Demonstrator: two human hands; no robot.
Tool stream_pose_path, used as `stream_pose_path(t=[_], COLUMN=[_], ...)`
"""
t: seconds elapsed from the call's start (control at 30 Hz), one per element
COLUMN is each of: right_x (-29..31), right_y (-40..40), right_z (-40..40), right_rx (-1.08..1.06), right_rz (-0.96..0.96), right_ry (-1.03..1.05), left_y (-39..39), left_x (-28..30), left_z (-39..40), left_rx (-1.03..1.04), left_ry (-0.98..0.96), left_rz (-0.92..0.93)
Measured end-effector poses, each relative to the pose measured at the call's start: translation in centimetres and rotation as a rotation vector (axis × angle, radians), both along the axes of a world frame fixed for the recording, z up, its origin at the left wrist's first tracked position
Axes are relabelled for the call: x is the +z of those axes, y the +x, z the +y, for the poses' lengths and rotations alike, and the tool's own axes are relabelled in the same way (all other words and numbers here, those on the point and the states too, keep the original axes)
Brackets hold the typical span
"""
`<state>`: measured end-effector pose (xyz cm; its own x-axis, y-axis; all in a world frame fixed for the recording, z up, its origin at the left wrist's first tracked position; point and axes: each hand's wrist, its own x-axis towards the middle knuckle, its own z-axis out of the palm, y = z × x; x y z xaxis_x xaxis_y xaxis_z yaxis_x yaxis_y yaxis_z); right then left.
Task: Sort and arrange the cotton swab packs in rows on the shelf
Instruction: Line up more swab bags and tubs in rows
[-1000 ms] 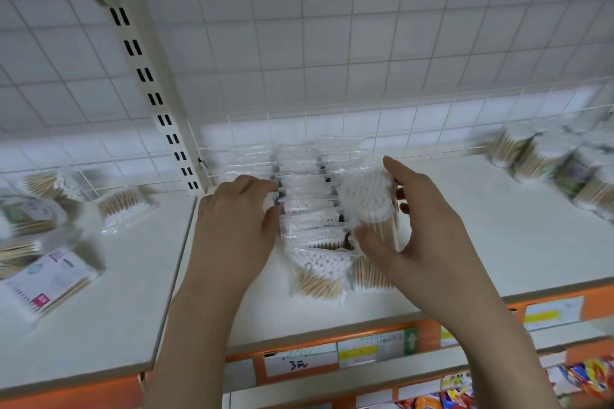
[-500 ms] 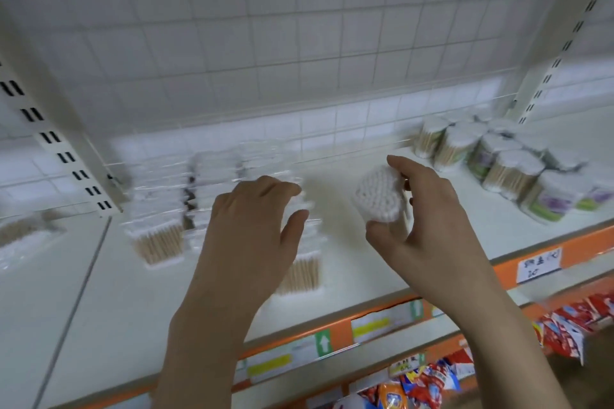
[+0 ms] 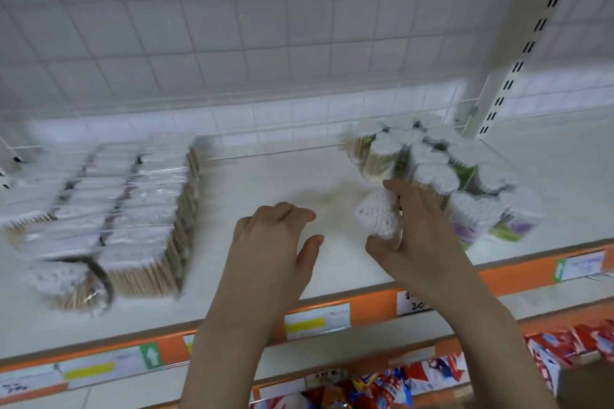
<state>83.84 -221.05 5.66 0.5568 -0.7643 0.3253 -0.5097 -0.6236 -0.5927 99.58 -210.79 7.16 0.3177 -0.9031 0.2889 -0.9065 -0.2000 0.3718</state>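
— What sort of place is this?
— A shop. The white shelf [image 3: 265,183] has an orange front rail [image 3: 372,304] with price labels [image 3: 317,320] slotted in.
— Anything else?
— Identical cotton swab packs [image 3: 133,209] in rows, swab tubs [image 3: 428,169] grouped together, bright packaged goods [image 3: 564,347] below, slotted upright [image 3: 528,50] behind.
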Motion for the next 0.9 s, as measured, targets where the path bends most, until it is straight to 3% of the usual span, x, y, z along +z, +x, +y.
stream_pose_path(t=[0.27,0.53,0.73,0.9], right_x=[0.0,2.0,1.9,1.3], right_y=[0.2,2.6,3.6,3.3], right_z=[-3.8,-7.8,-10.0,-10.8], right_rx=[-0.043,-0.092,-0.201,-0.196], right_rz=[0.050,0.267,0.568,0.634], right_ry=[-0.011,-0.084,-0.216,-0.199], left_y=[0.0,2.1,3.2,3.2], left_x=[-0.5,-1.2,-1.3,-1.1], left_z=[-1.3,-3.0,-3.8,-5.4], left_rx=[0.032,0.008,0.004,-0.006], left_ry=[0.051,0.062,0.054,0.077], left_rz=[-0.027,-0.001,0.003,-0.013])
